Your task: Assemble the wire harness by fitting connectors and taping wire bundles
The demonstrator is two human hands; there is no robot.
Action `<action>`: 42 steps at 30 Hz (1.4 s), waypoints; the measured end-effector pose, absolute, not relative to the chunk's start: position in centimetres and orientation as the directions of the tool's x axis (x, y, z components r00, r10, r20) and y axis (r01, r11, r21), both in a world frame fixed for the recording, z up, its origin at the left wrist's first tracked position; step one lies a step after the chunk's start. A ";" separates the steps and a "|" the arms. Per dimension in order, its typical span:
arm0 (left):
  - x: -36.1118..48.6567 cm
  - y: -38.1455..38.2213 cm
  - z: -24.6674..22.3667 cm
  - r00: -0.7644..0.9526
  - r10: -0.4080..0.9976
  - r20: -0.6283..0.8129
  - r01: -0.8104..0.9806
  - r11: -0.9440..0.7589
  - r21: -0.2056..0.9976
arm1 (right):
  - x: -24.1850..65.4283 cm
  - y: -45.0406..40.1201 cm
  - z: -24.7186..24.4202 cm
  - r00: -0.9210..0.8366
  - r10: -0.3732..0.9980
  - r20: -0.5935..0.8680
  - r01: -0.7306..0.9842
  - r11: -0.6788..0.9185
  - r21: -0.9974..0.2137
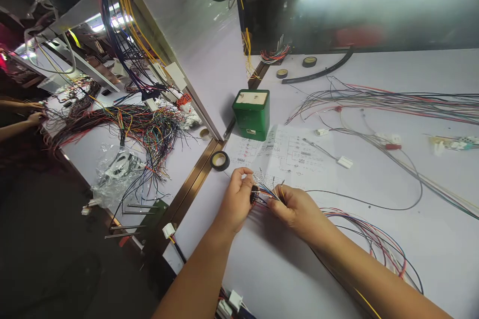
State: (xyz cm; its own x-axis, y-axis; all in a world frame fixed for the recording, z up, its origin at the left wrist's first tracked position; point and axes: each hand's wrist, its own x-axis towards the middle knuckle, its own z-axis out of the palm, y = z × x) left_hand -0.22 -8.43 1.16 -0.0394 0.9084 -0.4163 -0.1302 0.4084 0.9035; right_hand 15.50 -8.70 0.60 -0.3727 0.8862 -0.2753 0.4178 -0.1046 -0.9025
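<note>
Blk connector (pixel 255 194): held over worktop (pixel 209 259), nr lower edge of printed sheets (pixel 299 157). Our L hand (pixel 236 197) has its fingers closed round it. Our R hand (pixel 294 207) pinches the multicolour wires (pixel 271 193) just beside, fingers closed, some bare terminals sticking up. Green box (pixel 251 114) upright beyond, at sheets' far edge; blk tape roll (pixel 219 161) flat to L of sheets. White plug w/ short lead (pixel 345 162) lies R of box. Loose wires (pixel 370 97) spread far R. Co-worker's hands (pixel 35 112) at wire pile (pixel 123 124), far L.
</note>
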 end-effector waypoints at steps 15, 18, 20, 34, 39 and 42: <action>0.0 -8.8 0.4 -0.061 0.936 -0.346 0.021 0.347 0.938 | 14.0 -9.5 0.5 -0.307 0.933 -0.186 0.506 -0.006 -0.862; 0.1 -8.8 0.4 -0.060 0.941 -0.332 0.018 0.334 0.942 | 13.9 -9.4 0.5 -0.316 0.931 -0.181 0.519 0.010 -0.855; 0.1 -8.7 0.3 -0.056 0.940 -0.336 0.011 0.337 0.941 | 13.9 -9.4 0.6 -0.323 0.928 -0.185 0.508 0.005 -0.861; 0.0 -9.0 1.5 0.122 0.971 -0.207 -0.076 0.217 0.973 | 15.4 -9.0 1.3 -0.372 0.875 -0.309 -0.018 -0.340 -0.940; -0.1 -9.0 1.4 0.119 0.979 -0.165 -0.005 0.167 0.986 | 15.4 -9.0 0.7 -0.329 0.885 -0.329 -0.097 -0.378 -0.921; -0.3 -9.0 1.5 0.119 0.981 -0.150 0.051 0.145 0.988 | 15.6 -9.0 0.3 -0.341 0.885 -0.319 -0.120 -0.377 -0.918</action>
State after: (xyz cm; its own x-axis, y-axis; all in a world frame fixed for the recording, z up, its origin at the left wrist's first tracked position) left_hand -0.28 -9.04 1.50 0.1193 0.9815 -0.1500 0.0514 0.1448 0.9881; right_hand 15.58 -9.02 0.32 -0.3407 0.8845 -0.3186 -0.1197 -0.3769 -0.9185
